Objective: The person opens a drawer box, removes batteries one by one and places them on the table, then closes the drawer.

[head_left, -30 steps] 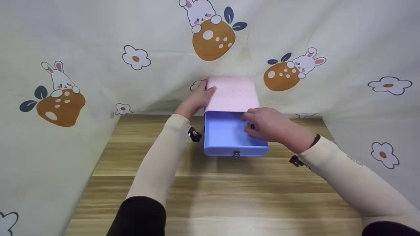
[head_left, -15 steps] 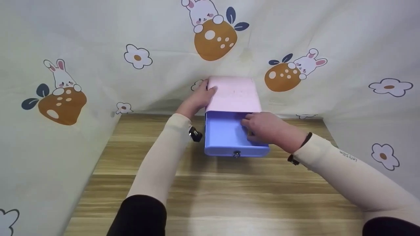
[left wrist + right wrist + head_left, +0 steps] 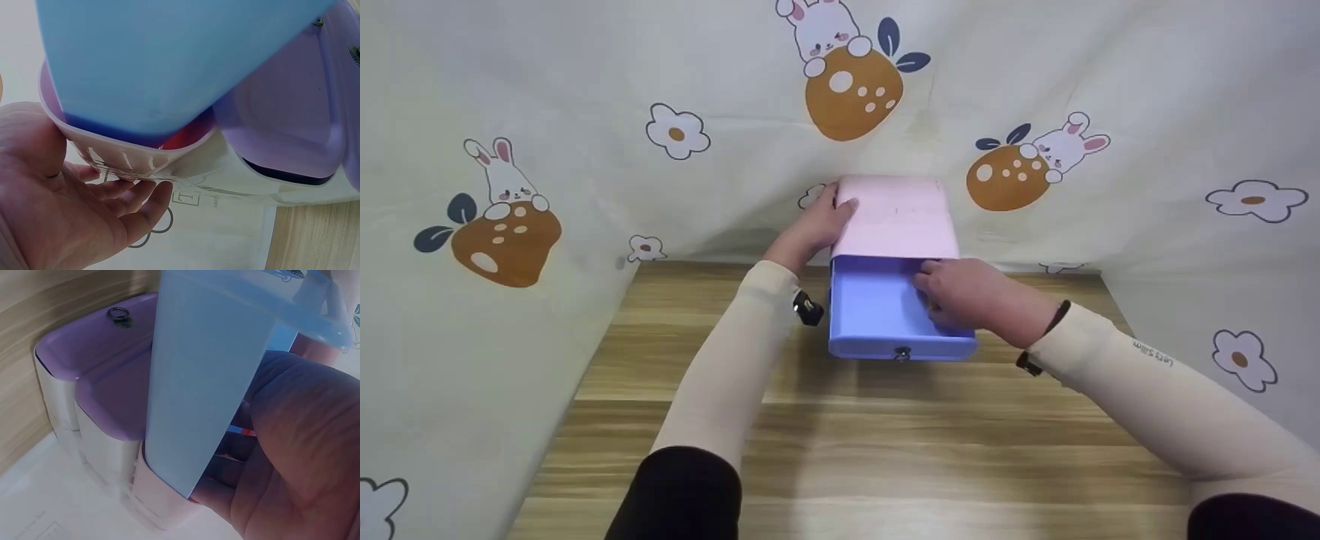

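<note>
A small cabinet with a pale pink casing [image 3: 896,214] stands against the back cloth. Its top drawer [image 3: 877,307], blue with a metal ring pull [image 3: 902,352], is drawn out towards me. My left hand [image 3: 814,229] grips the casing's left side, thumb over the top; in the left wrist view its fingers [image 3: 135,205] lie along the side wall. My right hand [image 3: 979,296] reaches into the drawer's right half with curled fingers. Between them shows a sliver of a small yellowish thing [image 3: 932,305], mostly hidden; its kind is unclear. The drawer wall [image 3: 202,377] covers the fingertips in the right wrist view.
Beneath the blue drawer, two purple drawers [image 3: 115,396] sit pushed in, one with a ring pull [image 3: 118,314]. The cabinet stands at the back of a wood-grain table [image 3: 885,450]. Cloth with rabbits and flowers [image 3: 720,195] hangs around the back and sides.
My right hand has sunk deeper into the drawer and turned, so the small yellowish and dark thing between its fingers is now largely covered. My left hand stays on the casing.
</note>
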### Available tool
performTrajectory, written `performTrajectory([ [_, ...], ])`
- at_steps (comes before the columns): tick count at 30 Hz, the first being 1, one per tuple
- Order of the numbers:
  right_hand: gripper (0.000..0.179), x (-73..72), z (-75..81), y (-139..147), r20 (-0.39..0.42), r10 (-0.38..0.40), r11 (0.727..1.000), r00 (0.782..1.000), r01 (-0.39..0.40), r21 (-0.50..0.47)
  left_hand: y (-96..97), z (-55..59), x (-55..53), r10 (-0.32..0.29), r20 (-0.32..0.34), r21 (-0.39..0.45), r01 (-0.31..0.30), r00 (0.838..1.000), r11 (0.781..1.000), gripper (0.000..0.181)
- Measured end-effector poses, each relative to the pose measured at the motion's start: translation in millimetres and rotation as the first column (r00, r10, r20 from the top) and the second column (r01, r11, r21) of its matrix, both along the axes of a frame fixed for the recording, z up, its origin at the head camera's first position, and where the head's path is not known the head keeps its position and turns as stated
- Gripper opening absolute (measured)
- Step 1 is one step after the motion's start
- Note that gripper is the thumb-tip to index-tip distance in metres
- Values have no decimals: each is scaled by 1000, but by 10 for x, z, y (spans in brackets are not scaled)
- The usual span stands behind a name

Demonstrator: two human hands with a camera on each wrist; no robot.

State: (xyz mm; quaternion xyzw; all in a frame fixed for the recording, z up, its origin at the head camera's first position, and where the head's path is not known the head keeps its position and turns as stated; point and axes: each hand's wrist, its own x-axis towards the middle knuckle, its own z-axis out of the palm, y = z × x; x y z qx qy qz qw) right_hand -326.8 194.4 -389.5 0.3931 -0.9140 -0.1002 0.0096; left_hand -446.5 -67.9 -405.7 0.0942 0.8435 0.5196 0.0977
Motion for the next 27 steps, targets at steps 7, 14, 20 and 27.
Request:
performTrajectory([
  [7, 14, -11, -53, 32, -14, 29, 999, 999, -30, -37, 17, 18, 6, 3, 21, -4, -3, 1000, 1000, 77],
  [14, 13, -36, -116, 72, -6, 20, 997, 1000, -20, -81, 27, 22, 12, 15, 35, -9, -15, 999, 1000, 77],
  [20, 13, -36, -170, 101, -22, 39, 991, 999, -42, -124, 34, 11, 2, 14, 21, -18, -14, 1000, 1000, 76],
  [27, 16, -14, -200, 153, -75, 114, 965, 991, -128, -229, 15, 9, 4, 2, 7, 6, -2, 1000, 1000, 76],
])
